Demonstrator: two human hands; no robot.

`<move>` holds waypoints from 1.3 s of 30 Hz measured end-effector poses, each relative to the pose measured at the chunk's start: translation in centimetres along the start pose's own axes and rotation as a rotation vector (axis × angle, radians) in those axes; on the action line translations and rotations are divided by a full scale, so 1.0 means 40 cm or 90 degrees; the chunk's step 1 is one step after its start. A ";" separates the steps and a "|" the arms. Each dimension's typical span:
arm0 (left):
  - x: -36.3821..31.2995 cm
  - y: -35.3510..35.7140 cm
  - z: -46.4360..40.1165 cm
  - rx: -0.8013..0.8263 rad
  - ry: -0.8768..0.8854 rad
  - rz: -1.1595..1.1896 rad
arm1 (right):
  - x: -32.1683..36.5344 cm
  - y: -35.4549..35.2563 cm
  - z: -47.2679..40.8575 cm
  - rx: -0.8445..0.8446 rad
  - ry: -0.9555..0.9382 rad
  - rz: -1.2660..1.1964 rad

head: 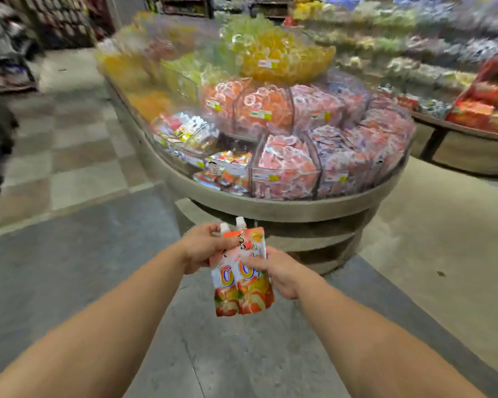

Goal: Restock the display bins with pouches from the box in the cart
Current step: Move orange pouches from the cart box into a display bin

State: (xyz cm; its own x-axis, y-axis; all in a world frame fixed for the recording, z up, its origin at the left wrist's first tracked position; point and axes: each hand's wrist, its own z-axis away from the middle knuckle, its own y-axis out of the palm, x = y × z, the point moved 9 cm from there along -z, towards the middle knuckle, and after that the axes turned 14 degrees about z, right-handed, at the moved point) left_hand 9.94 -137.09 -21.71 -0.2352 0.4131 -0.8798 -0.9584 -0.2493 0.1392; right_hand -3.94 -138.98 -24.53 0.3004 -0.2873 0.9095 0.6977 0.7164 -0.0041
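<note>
Pouches (243,278): two orange spouted packs, overlapped, upright, held at frame centre, 6 o'clock of the display.
Left hand (199,248): fingers curled round the pouch tops near the spouts.
Right hand (276,272): pinches the pouches' right edge.
Display bins (288,165): clear, round tiered stand at 12 o'clock, packed with pink and orange packs.
Floor (78,254): grey tiles.

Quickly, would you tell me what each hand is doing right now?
Left hand: grips the tops of the two spouted pouches.
Right hand: pinches the same pouches at their right edge.
</note>
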 end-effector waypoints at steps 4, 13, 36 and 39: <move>-0.079 -0.163 -0.088 -0.089 0.071 0.114 | 0.081 0.053 -0.194 0.021 -0.023 0.014; -0.240 -0.278 -0.376 -0.038 0.089 0.193 | 0.341 -0.030 -0.644 -0.003 -0.073 -0.012; -0.678 -0.647 -1.083 -0.074 0.114 0.056 | 0.488 -0.341 -1.240 -0.322 0.129 0.024; -0.715 -0.672 -1.133 -0.032 0.120 0.013 | 0.463 -0.236 -1.305 -0.275 0.183 -0.013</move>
State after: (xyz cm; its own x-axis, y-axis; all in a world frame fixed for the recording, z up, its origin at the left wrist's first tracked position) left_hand 49.76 -181.89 -20.88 -0.2162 0.2373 -0.9471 -0.9431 -0.3019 0.1396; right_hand 28.98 -184.25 -29.33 0.4081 -0.5052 0.7604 0.8918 0.3987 -0.2138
